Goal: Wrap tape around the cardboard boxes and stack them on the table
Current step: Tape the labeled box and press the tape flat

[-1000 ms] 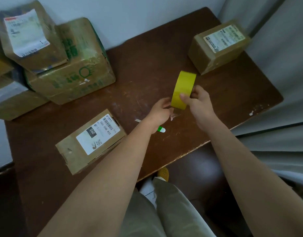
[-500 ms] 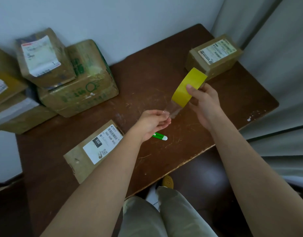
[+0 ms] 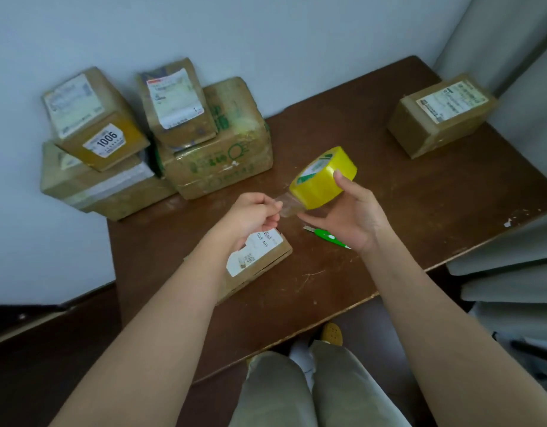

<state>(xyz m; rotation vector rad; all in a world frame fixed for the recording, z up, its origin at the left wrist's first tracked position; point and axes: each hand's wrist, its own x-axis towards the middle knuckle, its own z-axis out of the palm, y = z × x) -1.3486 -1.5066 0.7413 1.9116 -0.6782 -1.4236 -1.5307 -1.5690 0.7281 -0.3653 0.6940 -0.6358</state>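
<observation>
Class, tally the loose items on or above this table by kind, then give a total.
Cardboard boxes: 6
Tape rolls: 1
Green cutters: 1
Total: 8

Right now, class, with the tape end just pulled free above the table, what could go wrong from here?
1. The loose tape end, pinched by the left hand, is short and may fold onto itself.
2. The right hand holds the yellow tape roll only between thumb and fingertips, so a harder pull could tug it loose.
</observation>
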